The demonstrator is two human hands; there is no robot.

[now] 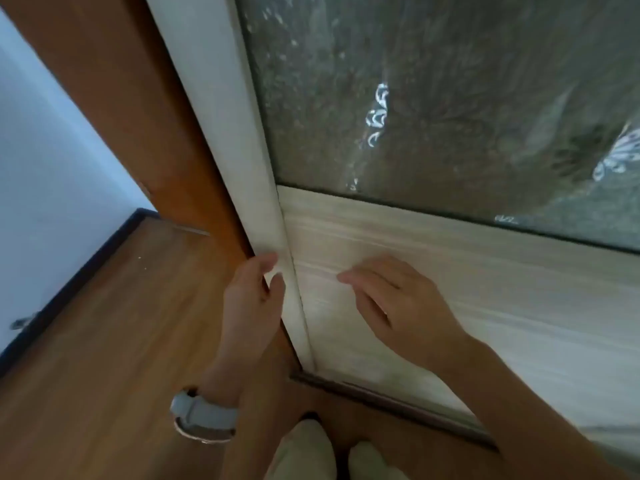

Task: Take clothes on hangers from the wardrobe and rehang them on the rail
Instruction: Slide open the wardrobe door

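A wooden floor (114,341) of warm brown boards runs along the left, meeting a pale wall (52,168) at a dark skirting board (69,292). A small metal fitting (20,322) sits low on that wall, too blurred to identify. The stretch of floor between the wall and the furniture lies open toward the far corner.

The wardrobe fills the middle and right of the view. Its orange-brown side panel (121,98) rises on the left, and just right of it stands the sliding door, edged by a white upright (225,116). The door's upper part is patterned frosted glass (450,98); only dim grey shapes and a few white motifs show through it, and what hangs inside cannot be made out. Below the glass is a pale wood-grain panel (485,289), ending at a dark bottom track (398,403) near the floor.

The left hand (249,299) is at the white upright where it meets the side panel: its fingers curl round the edge and the thumb presses the front face, gripping it. A light grey watch (201,417) is on that wrist. The right hand (405,306) lies on the pale panel just right of the upright, fingers straight and slightly spread, their tips touching the surface and holding nothing.

At the near edge, two light-coloured feet (304,448) stand close to the track.
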